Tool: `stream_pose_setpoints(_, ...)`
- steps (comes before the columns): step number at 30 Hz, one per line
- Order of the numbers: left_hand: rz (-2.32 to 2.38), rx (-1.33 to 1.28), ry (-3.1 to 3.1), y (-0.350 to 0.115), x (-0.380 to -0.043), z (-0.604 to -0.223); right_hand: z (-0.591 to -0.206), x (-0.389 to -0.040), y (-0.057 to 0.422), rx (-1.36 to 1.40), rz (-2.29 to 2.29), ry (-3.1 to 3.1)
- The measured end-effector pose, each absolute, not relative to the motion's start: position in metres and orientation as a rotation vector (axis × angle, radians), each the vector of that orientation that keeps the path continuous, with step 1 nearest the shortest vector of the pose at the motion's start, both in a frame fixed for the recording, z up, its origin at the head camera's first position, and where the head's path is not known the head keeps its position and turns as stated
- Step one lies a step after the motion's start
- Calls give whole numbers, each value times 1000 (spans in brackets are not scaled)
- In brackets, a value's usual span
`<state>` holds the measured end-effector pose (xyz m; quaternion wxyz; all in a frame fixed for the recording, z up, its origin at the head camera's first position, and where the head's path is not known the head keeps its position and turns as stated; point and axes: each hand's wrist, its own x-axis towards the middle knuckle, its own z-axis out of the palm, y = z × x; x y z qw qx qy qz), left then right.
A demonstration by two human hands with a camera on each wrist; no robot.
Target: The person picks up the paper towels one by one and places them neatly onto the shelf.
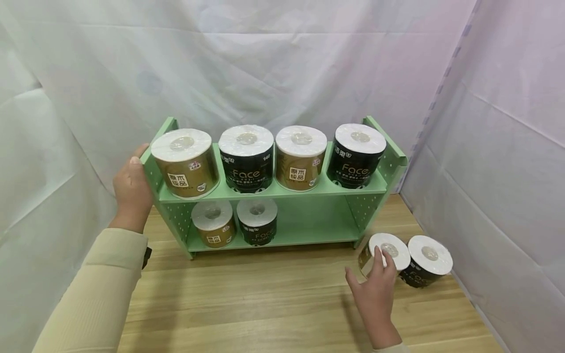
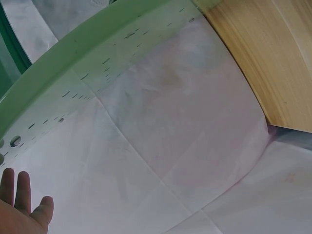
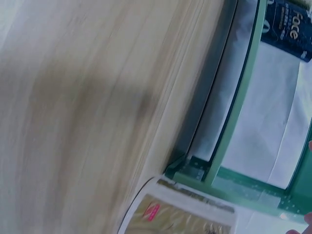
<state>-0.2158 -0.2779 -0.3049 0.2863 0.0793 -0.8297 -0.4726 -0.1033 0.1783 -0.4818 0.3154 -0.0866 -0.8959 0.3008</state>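
A green two-tier shelf stands on a wooden table. My left hand is at the upper outside of its left side panel, fingertips near the top edge; in the left wrist view its fingers are straight. To the right of the shelf, a gold-wrapped toilet roll stands upright beside a black-wrapped roll. My right hand reaches over the gold roll, fingers spread, thumb apart on its left, and two fingertips overlapping its white top. The right wrist view shows part of that gold roll.
Gold and black rolls alternate along the upper tier: gold, black, gold, black. A gold roll and a black roll stand at the lower tier's left. White cloth hangs behind and at both sides.
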Motion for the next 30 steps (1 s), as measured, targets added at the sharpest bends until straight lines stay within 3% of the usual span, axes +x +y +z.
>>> stream_pose_setpoints(30,-1283,247,-2211,-275,-215,-304,-495,-101,227,-610,1087,-2333)
